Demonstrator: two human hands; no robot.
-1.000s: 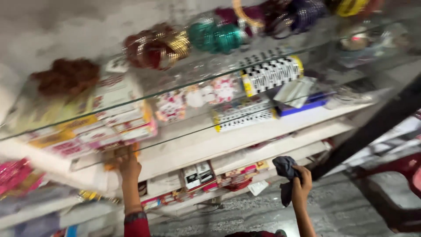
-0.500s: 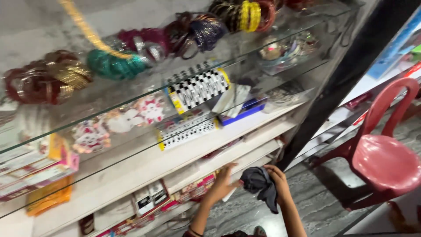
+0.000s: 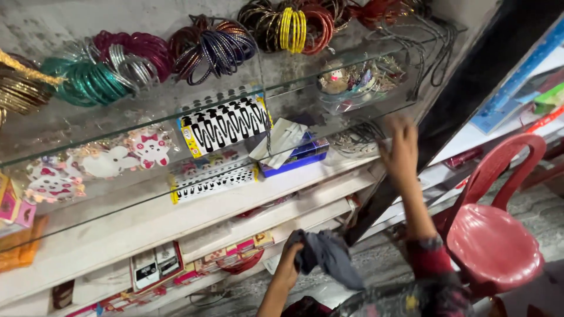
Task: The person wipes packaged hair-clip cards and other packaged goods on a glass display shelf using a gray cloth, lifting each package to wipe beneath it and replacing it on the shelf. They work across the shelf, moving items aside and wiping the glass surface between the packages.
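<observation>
My left hand (image 3: 289, 265) is low in the view and grips a dark grey cloth (image 3: 329, 256) that hangs from it in front of the lower shelves. My right hand (image 3: 399, 147) is raised and motion-blurred at the right end of the white shelf (image 3: 305, 182). It sits beside a bundle of dark wire bangles (image 3: 355, 138) under the glass shelf (image 3: 176, 117), with nothing visible in it and fingers loosely apart. A blue box (image 3: 296, 154) with white packets lies to its left.
Coloured bangle bundles (image 3: 205, 47) hang along the wall above the glass. Cards of black-and-white hair clips (image 3: 223, 123) and pink-white toy packets (image 3: 106, 161) fill the shelf. A red plastic chair (image 3: 493, 240) stands at the right, behind a dark post (image 3: 464, 100).
The view has swung right. The cloth went from my right hand through both hands to my left hand. My right hand rose to the shelf's right end.
</observation>
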